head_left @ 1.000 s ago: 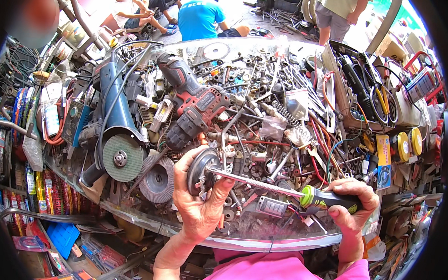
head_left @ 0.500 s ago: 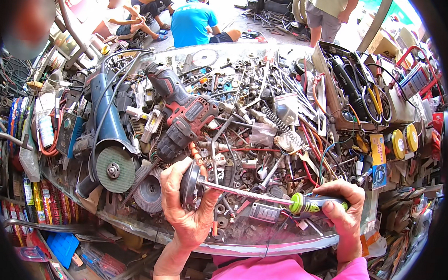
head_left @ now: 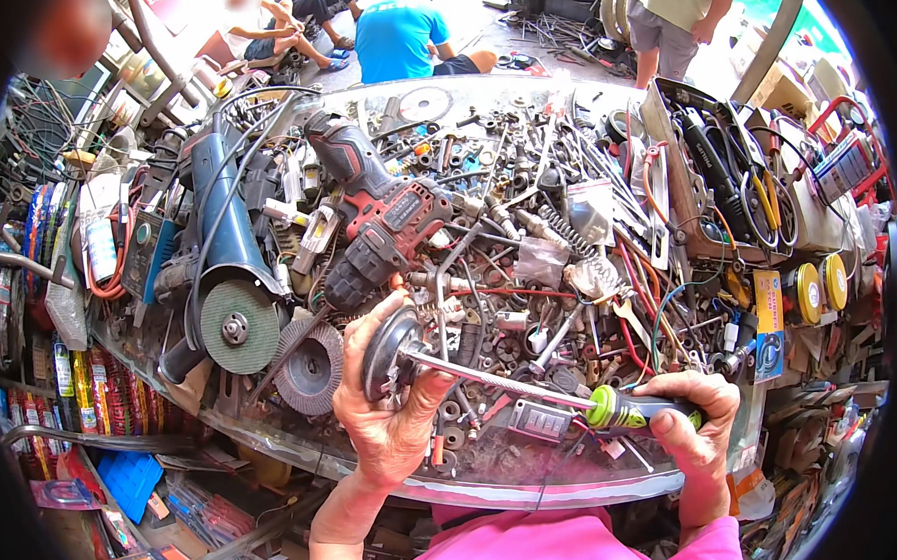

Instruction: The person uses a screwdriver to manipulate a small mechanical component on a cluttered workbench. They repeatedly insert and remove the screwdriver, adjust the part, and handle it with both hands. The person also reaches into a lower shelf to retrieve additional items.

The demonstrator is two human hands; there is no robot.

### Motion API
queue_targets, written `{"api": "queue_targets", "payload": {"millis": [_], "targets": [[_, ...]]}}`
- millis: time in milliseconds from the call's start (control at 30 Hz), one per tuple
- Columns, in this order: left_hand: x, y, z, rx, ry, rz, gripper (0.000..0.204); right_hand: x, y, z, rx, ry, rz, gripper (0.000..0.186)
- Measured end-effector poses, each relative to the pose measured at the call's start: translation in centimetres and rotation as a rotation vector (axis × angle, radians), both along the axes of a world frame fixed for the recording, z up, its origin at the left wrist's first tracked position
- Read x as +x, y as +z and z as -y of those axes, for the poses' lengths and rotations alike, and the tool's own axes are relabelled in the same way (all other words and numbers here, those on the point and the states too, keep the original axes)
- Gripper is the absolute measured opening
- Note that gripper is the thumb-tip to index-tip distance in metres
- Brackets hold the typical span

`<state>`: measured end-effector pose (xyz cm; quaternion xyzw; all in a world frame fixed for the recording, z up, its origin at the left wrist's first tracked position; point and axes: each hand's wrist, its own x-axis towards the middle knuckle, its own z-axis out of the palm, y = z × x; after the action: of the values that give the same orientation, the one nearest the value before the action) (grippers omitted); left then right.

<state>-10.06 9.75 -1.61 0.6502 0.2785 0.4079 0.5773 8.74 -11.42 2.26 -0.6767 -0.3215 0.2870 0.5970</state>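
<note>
My left hand is closed around a black round part with a raised metal centre, held up on its edge between thumb and fingers. My right hand wraps the green-and-dark handle of a screwdriver. Its long metal shaft runs leftward, nearly level, and the end meets the middle of the round part. Whether the tip sits in a screw or slot cannot be made out. Just beyond my left hand lies a red-and-black cordless drill.
Loose bolts, springs and wrenches cover the glass-topped table. At left lie a blue angle grinder and a flap disc. A tool case stands at far right, two yellow-lidded tins nearer. Several people sit or stand beyond.
The black round part has tilted so that more of its face shows, with my left hand turning along. The screwdriver stays against it. The whole view has shifted slightly.
</note>
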Motion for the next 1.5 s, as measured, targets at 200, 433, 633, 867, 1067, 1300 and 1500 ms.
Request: {"api": "queue_targets", "payload": {"millis": [200, 433, 633, 867, 1067, 1300, 1500], "targets": [[0.26, -0.36, -0.01, 0.016, 0.017, 0.037, 0.064, 0.13, -0.39, 0.21, 0.007, 0.001, 0.109, 0.036], [0.33, -0.3, -0.03, -0.05, -0.002, 0.063, 0.068, -0.08, -0.25, 0.21, 0.026, -0.004, 0.139, 0.034], [0.19, 0.11, -0.33, -0.175, -0.089, 0.072, 0.067, -0.07, -0.46, 0.26, 0.045, -0.006, 0.17, 0.034], [0.4, 0.4, -0.3, -0.308, -0.098, 0.12, 0.068, -0.11, -0.62, 0.34, 0.059, 0.002, 0.188, 0.034], [0.49, 0.26, -0.41, -0.278, -0.101, 0.1, 0.069, -0.04, -0.57, 0.33, 0.053, 0.009, 0.178, 0.035], [-0.01, 0.17, -0.37, -0.271, -0.143, 0.066, 0.063, -0.06, -0.81, 0.28, 0.067, 0.013, 0.205, 0.036], [-0.23, 0.25, -0.33, -0.275, -0.141, 0.03, 0.058, -0.09, -0.76, 0.24, 0.069, 0.015, 0.229, 0.036]]}}
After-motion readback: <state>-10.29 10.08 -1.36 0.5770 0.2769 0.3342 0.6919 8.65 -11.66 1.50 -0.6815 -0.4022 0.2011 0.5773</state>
